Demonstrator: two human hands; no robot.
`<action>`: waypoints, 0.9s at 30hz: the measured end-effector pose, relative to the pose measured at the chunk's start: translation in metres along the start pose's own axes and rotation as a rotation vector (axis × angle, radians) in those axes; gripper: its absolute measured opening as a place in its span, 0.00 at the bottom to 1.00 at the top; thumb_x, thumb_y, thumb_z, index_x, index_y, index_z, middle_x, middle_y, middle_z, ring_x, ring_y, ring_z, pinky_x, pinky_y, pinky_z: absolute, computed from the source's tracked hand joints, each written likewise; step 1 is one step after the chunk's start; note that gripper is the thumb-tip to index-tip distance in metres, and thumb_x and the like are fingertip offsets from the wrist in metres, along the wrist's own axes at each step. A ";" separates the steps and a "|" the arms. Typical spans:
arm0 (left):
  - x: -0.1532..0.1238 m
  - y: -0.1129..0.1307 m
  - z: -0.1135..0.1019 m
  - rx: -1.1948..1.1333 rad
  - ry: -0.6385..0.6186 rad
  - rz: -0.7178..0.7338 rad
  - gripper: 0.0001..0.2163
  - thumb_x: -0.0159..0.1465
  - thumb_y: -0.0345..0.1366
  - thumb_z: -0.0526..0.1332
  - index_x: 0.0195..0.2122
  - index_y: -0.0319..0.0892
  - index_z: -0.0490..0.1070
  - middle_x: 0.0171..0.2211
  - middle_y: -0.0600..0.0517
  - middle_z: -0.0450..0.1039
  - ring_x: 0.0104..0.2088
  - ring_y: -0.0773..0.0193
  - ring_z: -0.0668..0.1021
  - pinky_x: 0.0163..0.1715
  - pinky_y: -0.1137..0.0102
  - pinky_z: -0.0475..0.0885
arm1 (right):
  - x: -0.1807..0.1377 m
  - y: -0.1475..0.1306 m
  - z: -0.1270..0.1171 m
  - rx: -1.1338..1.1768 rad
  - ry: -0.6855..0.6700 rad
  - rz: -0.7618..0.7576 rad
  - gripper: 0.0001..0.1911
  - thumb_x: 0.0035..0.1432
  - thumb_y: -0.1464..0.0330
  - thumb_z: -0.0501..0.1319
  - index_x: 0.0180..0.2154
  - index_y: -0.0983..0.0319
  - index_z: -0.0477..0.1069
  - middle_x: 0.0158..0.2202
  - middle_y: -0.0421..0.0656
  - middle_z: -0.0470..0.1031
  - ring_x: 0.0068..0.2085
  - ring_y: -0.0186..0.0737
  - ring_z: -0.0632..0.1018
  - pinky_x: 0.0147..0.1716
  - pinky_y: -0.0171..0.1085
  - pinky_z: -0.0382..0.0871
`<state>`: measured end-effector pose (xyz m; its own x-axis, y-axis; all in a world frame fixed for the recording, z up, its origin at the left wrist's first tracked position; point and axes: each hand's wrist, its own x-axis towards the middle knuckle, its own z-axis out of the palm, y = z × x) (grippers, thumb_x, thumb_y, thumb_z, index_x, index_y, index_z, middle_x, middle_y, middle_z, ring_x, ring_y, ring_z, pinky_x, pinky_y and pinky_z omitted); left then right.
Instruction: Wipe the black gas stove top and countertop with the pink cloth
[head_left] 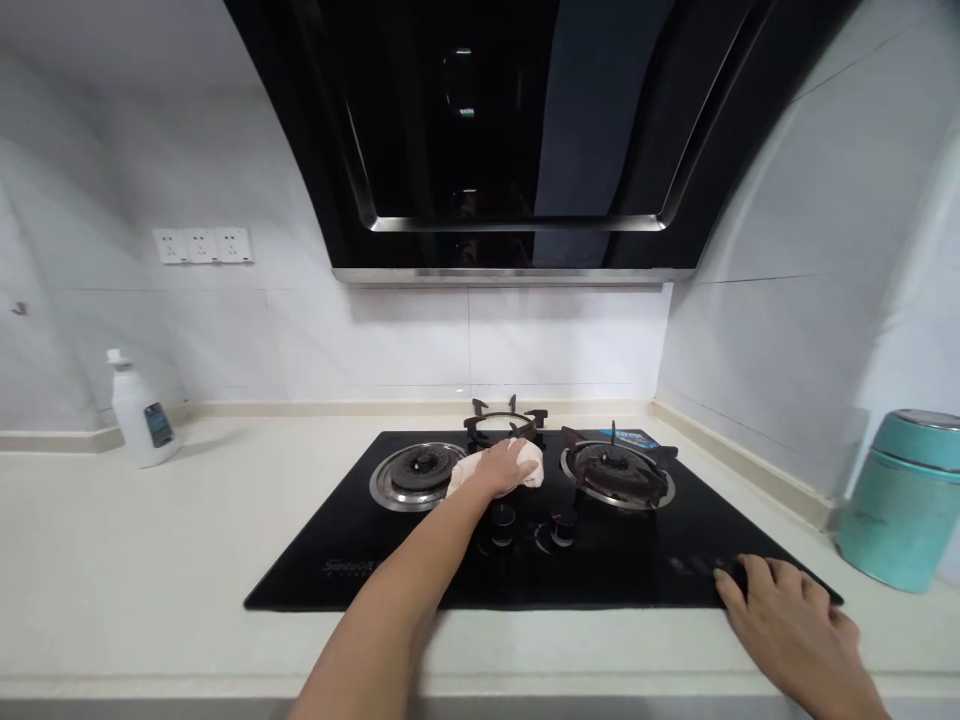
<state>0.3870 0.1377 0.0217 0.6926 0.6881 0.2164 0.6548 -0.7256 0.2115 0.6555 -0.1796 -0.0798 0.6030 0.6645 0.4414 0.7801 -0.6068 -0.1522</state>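
A black glass gas hob (322,560) lies in the cream counter, with a left burner (417,472) and a right burner (618,472). My left hand (501,466) reaches out over the hob's middle and presses a crumpled white cloth (529,460) onto the glass between the two burners, fingers curled over it. My right hand (787,612) rests flat on the hob's front right corner, fingers spread, holding nothing. Two black knobs (531,522) sit just in front of the left hand. A loose pan support (504,420) lies at the hob's back edge.
A black range hood (517,140) hangs low over the hob. A white bottle (139,410) stands at the back left of the counter (150,540), under wall sockets (202,245). A teal lidded canister (904,498) stands at the right by the tiled side wall.
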 end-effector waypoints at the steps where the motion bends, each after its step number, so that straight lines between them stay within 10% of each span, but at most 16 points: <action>1: 0.002 0.001 0.002 0.010 0.007 -0.008 0.33 0.69 0.57 0.49 0.70 0.43 0.54 0.68 0.38 0.58 0.67 0.44 0.63 0.64 0.52 0.57 | 0.000 0.000 -0.001 0.003 0.004 0.007 0.25 0.62 0.53 0.50 0.54 0.57 0.70 0.56 0.57 0.68 0.59 0.70 0.68 0.53 0.69 0.62; 15: 0.013 0.014 -0.001 0.079 -0.031 -0.100 0.38 0.59 0.67 0.57 0.63 0.49 0.65 0.60 0.39 0.64 0.61 0.37 0.66 0.58 0.48 0.64 | -0.003 -0.012 -0.021 0.029 -0.023 0.083 0.34 0.64 0.49 0.38 0.54 0.61 0.68 0.55 0.56 0.67 0.58 0.67 0.67 0.54 0.66 0.62; 27: -0.100 -0.015 -0.028 0.128 0.059 -0.053 0.26 0.69 0.55 0.51 0.65 0.56 0.63 0.56 0.49 0.72 0.57 0.50 0.72 0.59 0.57 0.63 | 0.000 -0.010 -0.022 0.123 -0.084 0.142 0.39 0.62 0.44 0.37 0.58 0.61 0.68 0.60 0.58 0.64 0.61 0.70 0.63 0.58 0.66 0.57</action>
<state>0.2996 0.0795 0.0241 0.6396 0.7218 0.2644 0.7257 -0.6804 0.1019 0.6441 -0.1827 -0.0591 0.7159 0.6134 0.3334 0.6979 -0.6425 -0.3164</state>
